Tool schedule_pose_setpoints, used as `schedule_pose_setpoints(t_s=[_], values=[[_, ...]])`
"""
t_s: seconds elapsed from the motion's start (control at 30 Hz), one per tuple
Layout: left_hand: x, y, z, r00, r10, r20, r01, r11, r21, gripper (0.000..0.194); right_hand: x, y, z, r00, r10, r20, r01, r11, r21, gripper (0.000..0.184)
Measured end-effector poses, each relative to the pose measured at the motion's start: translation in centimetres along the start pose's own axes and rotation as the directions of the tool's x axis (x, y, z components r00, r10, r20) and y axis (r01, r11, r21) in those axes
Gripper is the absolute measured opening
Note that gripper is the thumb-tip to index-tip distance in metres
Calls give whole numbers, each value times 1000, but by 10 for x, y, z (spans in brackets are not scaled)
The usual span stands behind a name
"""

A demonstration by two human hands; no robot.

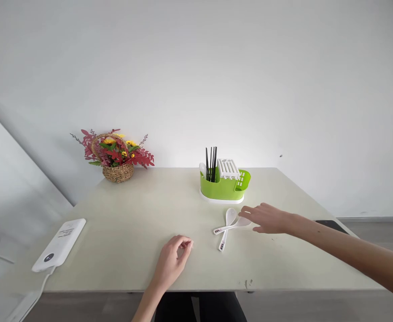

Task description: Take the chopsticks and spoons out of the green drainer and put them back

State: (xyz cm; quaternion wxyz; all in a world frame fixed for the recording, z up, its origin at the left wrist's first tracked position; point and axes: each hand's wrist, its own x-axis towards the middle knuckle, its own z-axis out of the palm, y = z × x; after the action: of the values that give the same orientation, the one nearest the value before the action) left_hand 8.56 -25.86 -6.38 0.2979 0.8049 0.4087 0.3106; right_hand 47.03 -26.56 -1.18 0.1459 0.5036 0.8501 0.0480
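Observation:
Two white spoons lie crossed on the table. The upper spoon point(234, 225) points its bowl right, toward my right hand point(266, 218). The lower spoon point(230, 216) has its bowl away from me and its handle toward me. My right hand is over the upper spoon's bowl, fingers stretched out and thumb apart; I cannot tell whether the fingertips touch it. Left of the spoons, my left hand point(173, 260) rests at the table, fingers curled toward the thumb, with nothing seen in them. Behind the spoons stands a green utensil holder point(220, 191) with black chopsticks point(211, 164) and a white spoon point(202, 169) upright in it.
A wicker basket point(117, 173) of artificial flowers stands at the table's back left. At the left edge lies a white device point(59, 245) with a cable. A dark phone-like object point(331, 226) is at the right edge, partly behind my right arm. A wall borders the table's back.

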Motion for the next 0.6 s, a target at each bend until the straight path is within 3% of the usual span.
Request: schedule_pose_setpoints(t_s=[0.2, 0.6], values=[[0, 1, 0, 1000, -14, 3, 14, 1000, 7, 30, 11, -9, 3, 1000, -3, 16, 4, 1000, -30, 47], [-1, 1, -1, 1000, -18, 4, 18, 1000, -1, 32, 22, -16, -13, 998, -6, 66, 4, 999, 34, 37]])
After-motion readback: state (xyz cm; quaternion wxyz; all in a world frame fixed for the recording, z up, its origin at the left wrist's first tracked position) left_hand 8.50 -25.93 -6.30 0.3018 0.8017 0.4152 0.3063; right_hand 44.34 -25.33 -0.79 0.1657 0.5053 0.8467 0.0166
